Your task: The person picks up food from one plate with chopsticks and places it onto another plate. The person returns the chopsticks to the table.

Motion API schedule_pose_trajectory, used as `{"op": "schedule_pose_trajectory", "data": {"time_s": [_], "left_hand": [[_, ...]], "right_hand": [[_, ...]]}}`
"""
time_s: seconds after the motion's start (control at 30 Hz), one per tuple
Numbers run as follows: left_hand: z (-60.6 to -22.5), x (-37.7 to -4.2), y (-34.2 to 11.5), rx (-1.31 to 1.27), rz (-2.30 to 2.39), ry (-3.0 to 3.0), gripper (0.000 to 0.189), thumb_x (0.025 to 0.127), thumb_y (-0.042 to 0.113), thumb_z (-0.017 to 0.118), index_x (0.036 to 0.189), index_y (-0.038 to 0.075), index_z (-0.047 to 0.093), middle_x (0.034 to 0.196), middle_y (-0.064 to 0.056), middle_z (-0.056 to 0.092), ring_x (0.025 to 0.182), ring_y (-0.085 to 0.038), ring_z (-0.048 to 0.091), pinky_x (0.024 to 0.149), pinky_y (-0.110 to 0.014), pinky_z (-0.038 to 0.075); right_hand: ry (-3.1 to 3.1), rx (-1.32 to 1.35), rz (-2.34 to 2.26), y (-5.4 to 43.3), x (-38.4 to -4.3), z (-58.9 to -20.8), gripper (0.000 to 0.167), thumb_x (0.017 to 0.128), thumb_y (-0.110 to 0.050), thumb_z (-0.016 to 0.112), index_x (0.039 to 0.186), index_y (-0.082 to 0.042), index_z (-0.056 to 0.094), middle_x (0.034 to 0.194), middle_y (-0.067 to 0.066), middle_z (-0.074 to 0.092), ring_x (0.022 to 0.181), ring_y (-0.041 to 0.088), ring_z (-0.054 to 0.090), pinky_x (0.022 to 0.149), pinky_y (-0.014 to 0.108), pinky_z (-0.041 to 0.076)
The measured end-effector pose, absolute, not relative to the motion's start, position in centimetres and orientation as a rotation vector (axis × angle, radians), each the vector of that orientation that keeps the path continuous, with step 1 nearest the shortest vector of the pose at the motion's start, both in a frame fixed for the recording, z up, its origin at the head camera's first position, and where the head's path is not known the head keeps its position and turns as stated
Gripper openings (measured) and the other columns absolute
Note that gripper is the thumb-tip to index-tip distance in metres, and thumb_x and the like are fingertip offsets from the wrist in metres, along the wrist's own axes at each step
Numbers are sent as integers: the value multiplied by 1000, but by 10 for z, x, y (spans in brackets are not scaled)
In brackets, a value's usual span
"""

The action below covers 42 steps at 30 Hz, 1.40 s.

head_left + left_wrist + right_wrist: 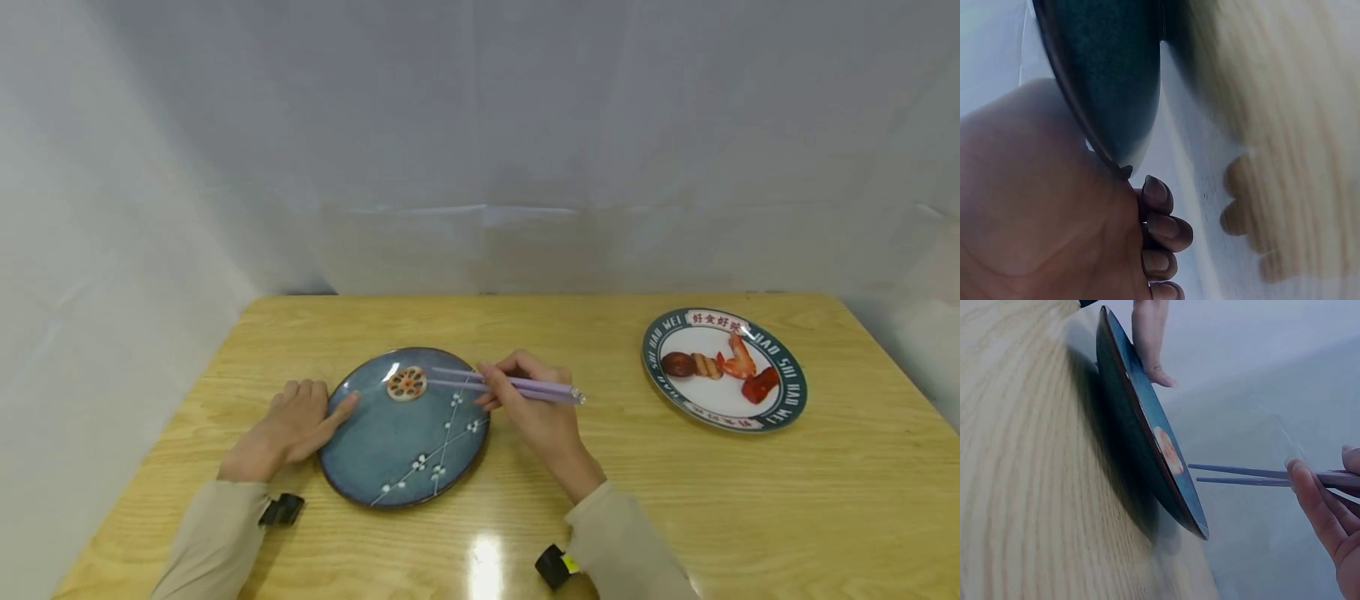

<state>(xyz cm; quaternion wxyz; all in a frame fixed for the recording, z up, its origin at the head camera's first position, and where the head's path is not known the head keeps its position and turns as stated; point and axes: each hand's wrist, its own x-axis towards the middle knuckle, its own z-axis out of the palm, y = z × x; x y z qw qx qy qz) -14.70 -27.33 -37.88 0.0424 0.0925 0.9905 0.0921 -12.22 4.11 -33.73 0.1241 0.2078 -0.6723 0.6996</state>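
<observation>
Toward the worktop's [750,517] left edge, the left hand [288,425] is gripping a blue plate [382,433] by its rim, thumb overlapping. The right hand [542,421] is pinching lilac chopsticks [546,390], tips hovering beside that plate's lotus slice [407,384]. Toward the far right corner, a white-centred plate [705,397] is holding food [738,364].

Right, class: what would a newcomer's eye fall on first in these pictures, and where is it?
Probably the blue plate, left of the middle of the table, with a lotus root slice on it and the left hand at its rim. Next, the purple chopsticks in the right hand, their tips pointing toward the slice. Then the green-rimmed white plate on the far right, holding several food pieces.
</observation>
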Motion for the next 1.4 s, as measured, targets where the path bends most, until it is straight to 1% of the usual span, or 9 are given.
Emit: {"op": "schedule_pose_trajectory", "data": {"time_s": [0.2,0.27,0.43,0.63,0.77,1.03,1.3,1.4], "left_hand": [[-380,-145,-273,282,289,3026,63,101,51,35,92,-9,50,89,-24,52,88,-42,47,82,-57,36],[-380,-145,-273,282,284,3025,63,102,51,35,92,-10,50,90,-25,52,89,-42,47,83,-58,36],[-383,-146,-272,288,269,3026,62,102,50,36,91,-9,50,89,-24,52,88,-41,47,81,-57,36],[-384,-144,-271,283,271,3028,62,101,51,36,91,-8,50,89,-23,52,88,-40,47,82,-57,36],[-383,-144,-271,291,276,3033,62,101,52,37,91,-8,51,89,-23,53,89,-41,47,82,-57,36],[-381,-144,-272,283,282,3026,62,101,52,36,90,-8,51,88,-23,53,88,-41,46,82,-57,36],[-381,-147,-273,284,268,3039,64,101,51,36,90,-10,51,89,-25,52,88,-42,46,82,-57,37],[-383,-152,-267,315,304,3024,65,101,53,35,90,-9,51,90,-25,53,89,-42,46,83,-57,36]], "right_hand": [[-1995,584,2059,48,-125,-336,10,89,9,62,81,14,61,77,23,68,61,38,66,56,47,54],[-2002,572,2031,51,-129,-342,11,90,4,63,82,12,62,75,20,68,61,34,67,56,43,55],[-2009,560,1971,64,-140,-355,17,91,-6,66,82,8,63,73,20,68,60,25,68,54,34,55],[-2032,519,1943,85,-142,-347,20,93,-7,63,85,12,62,78,26,67,63,21,69,57,33,55],[-2016,506,1910,101,-143,-338,20,93,-4,62,85,15,62,78,26,67,62,18,69,57,32,55],[-1943,437,1750,136,-144,-328,18,92,-3,64,86,13,64,77,29,66,60,16,68,55,28,54],[-2025,296,1574,159,-143,-320,21,93,-11,65,87,10,64,80,24,68,61,9,68,55,23,53],[-2047,250,1510,170,-141,-316,21,93,-11,65,86,9,65,78,23,69,60,8,67,54,22,52]]}}
